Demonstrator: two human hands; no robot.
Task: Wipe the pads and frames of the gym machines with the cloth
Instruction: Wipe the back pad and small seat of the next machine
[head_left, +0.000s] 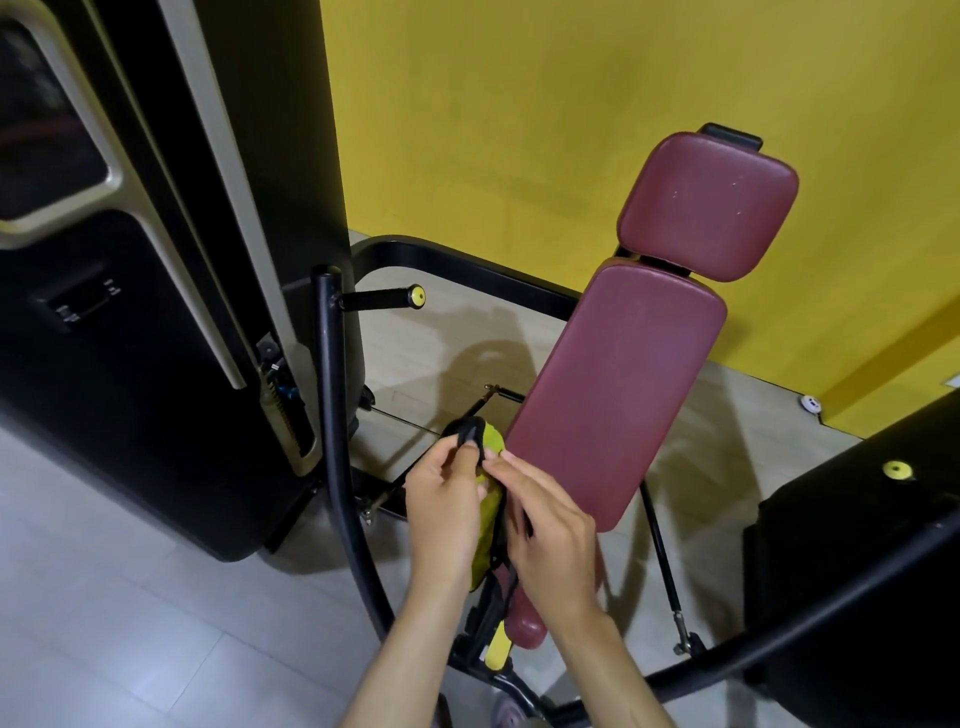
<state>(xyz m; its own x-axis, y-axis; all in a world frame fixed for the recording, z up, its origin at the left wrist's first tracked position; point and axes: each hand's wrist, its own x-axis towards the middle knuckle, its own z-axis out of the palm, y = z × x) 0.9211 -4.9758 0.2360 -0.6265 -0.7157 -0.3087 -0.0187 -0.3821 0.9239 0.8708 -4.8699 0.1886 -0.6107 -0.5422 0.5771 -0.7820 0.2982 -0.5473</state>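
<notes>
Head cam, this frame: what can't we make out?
Head view:
- cloth: bunched between left hand and right hand; extent hidden.
- seat pad: mostly behind the right arm.
- panel label: too small, blurred.
- black machine, right: cut by frame edge.

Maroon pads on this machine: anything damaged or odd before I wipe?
The upper maroon vinyl head pad carries a few small pale specks on its face; nicks or dirt, I cannot tell. The long maroon back pad below it looks whole.
</notes>
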